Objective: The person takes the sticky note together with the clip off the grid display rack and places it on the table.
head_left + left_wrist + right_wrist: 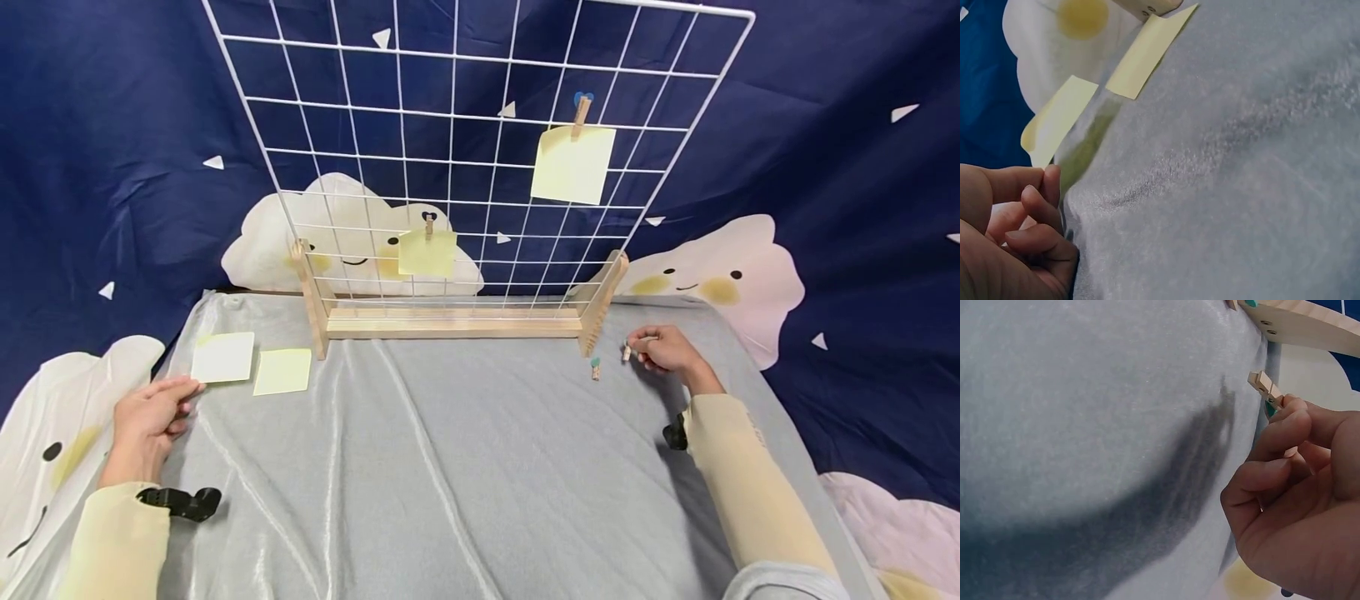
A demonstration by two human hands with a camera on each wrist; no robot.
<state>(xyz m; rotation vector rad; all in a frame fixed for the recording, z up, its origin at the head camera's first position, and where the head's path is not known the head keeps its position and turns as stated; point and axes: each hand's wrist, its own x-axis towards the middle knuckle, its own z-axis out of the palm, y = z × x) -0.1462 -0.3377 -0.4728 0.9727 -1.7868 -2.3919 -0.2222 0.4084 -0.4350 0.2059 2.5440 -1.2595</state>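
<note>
At the table's left, my left hand (153, 415) pinches a pale yellow sticky note (222, 357) by its near corner. In the left wrist view that note (1065, 119) is raised off the cloth, with a shadow beneath it. A second sticky note (282, 372) lies just right of it. Over on the right, my right hand (666, 350) pinches a small wooden clothespin (627, 352) between thumb and finger. The right wrist view shows the clothespin (1263, 384) jutting from the fingertips, its green decoration partly hidden. Another clothespin (596, 369) with a green top lies nearby on the cloth.
A white wire grid (452, 150) stands in a wooden base (453, 325) at the table's back. Clothespins (581, 117) hold one note (573, 167) at its upper right and another note (427, 252) lower near the middle. Grey wrinkled cloth (450, 467) covers the table.
</note>
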